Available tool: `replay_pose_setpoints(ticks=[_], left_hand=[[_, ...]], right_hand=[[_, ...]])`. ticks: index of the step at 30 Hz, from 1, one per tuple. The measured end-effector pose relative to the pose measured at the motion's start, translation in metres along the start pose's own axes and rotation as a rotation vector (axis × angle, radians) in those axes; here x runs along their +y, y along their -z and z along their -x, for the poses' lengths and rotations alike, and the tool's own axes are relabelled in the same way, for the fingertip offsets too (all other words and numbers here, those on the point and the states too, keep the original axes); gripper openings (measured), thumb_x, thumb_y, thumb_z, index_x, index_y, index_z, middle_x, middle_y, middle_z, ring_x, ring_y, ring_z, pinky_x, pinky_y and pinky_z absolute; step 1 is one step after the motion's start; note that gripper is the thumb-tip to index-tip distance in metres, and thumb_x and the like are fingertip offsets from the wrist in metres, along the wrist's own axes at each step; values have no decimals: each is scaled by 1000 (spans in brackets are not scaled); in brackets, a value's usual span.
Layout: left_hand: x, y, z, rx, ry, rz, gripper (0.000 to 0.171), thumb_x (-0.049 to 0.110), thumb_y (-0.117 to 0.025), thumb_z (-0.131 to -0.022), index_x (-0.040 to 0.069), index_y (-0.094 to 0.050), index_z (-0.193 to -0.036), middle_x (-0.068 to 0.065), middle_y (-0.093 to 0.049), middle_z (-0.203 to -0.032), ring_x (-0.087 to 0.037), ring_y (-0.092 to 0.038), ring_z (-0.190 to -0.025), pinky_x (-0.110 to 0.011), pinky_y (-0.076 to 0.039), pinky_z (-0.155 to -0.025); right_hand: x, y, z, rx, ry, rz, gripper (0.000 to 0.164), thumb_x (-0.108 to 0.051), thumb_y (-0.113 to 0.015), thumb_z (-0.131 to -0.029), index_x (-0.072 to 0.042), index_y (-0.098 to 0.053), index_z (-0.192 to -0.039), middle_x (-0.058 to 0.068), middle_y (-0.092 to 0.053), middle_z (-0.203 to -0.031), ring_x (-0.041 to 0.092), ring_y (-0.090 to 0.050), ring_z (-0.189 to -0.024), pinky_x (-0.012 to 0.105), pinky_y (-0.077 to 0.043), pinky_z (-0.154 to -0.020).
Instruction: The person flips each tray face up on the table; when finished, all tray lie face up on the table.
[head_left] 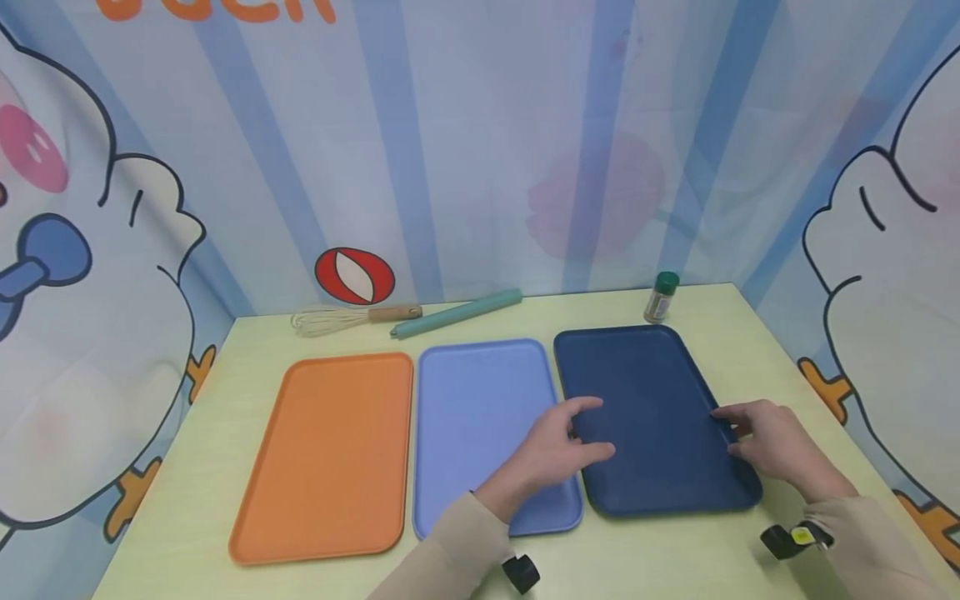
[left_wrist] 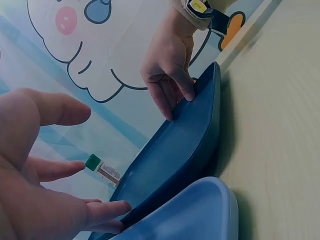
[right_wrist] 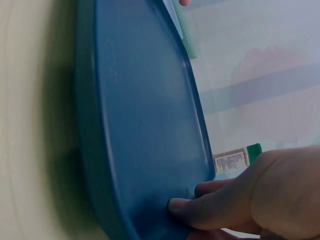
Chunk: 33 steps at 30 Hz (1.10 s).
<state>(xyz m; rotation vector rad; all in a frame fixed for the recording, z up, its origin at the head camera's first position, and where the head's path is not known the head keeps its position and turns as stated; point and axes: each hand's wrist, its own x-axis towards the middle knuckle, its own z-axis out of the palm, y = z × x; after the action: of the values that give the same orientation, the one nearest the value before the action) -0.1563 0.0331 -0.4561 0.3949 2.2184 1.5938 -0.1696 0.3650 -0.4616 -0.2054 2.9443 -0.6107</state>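
A dark blue tray (head_left: 645, 417) is at the right end of a row of three trays. My right hand (head_left: 772, 442) holds its right edge, with the thumb (right_wrist: 187, 207) reaching over the rim onto the inner side. At the opposite edge, my left hand (head_left: 551, 446) is spread, thumb and forefinger apart and nothing between them. In the left wrist view its lower fingers (left_wrist: 112, 210) are right at the dark blue rim. The left hand and forearm also overlap the light blue tray (head_left: 480, 417) in the middle.
An orange tray (head_left: 330, 450) lies at the left. Along the table's back edge are a whisk (head_left: 352, 318), a green rolling pin (head_left: 457, 313) and a green-capped spice jar (head_left: 661, 298). A printed cloth backdrop (head_left: 480, 150) rises behind the table (head_left: 180, 467).
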Motion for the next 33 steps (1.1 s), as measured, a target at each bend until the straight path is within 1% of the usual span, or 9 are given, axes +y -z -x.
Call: replay_pose_setpoints(ticks=[2, 3, 5, 6, 7, 9, 12, 19, 33], left_hand=[[1, -1, -1, -6, 0, -9, 62, 28, -76, -97, 20, -54, -154, -5, -62, -137, -15, -57, -77, -32, -49, -74], [1, -2, -1, -9, 3, -8, 61, 27, -76, -97, 21, -54, -154, -5, -62, -138, -16, -58, -76, -33, -51, -75], [2, -4, -1, -2, 9, -20, 61, 28, -77, -96, 22, -55, -153, -2, -49, -158, -19, -67, -102, -36, -54, -90], [3, -4, -2, 2, 13, -31, 61, 29, -77, -96, 23, -55, -153, -1, -46, -162, -21, -65, -120, -39, -53, -99], [3, -5, -2, 3, 14, -36, 61, 29, -77, -96, 23, -55, -153, -1, -45, -162, -24, -60, -131, -43, -52, -105], [4, -6, -2, 7, 18, -47, 61, 30, -76, -96, 24, -55, -153, 0, -45, -163, -27, -49, -145, -50, -47, -112], [5, -8, -3, 12, 22, -66, 62, 31, -77, -96, 25, -55, -153, 3, -45, -163, -24, -36, -154, -54, -41, -118], [7, -10, -2, -5, 31, -32, 61, 30, -77, -96, 28, -55, -153, 3, -42, -164, -24, -33, -156, -55, -39, -118], [8, -12, 3, -40, 24, -53, 63, 31, -76, -97, 27, -52, -155, 4, -42, -165, -24, -33, -156, -55, -39, -119]], right_hand=[[0, 0, 1, 2, -3, 0, 50, 10, -81, -77, 13, -68, -125, 34, -71, -113, 46, -72, -98, 58, -59, -82], [0, -1, 1, 4, -4, 0, 49, 10, -81, -77, 13, -68, -125, 34, -71, -114, 46, -72, -98, 58, -59, -82], [0, -1, 2, 4, -7, -2, 49, 10, -81, -78, 13, -68, -125, 34, -71, -114, 47, -72, -98, 58, -59, -82], [0, -1, 2, 4, -7, -3, 49, 10, -81, -78, 13, -68, -125, 34, -71, -115, 47, -72, -98, 58, -59, -82], [0, -1, 2, 4, -8, -3, 49, 10, -81, -78, 13, -68, -125, 34, -71, -116, 47, -72, -98, 58, -59, -82], [0, -1, 2, 6, -10, -5, 49, 10, -81, -78, 13, -68, -125, 34, -71, -116, 46, -72, -98, 58, -59, -82], [0, -1, 2, 12, -14, -5, 48, 9, -82, -78, 13, -68, -124, 34, -71, -116, 46, -72, -98, 58, -59, -82], [2, -1, 3, 26, -6, -1, 47, 8, -83, -77, 11, -70, -122, 31, -72, -114, 42, -73, -94, 59, -59, -82], [2, -3, 6, 29, 0, 12, 45, 10, -82, -76, 10, -71, -120, 32, -71, -117, 43, -73, -96, 60, -58, -83]])
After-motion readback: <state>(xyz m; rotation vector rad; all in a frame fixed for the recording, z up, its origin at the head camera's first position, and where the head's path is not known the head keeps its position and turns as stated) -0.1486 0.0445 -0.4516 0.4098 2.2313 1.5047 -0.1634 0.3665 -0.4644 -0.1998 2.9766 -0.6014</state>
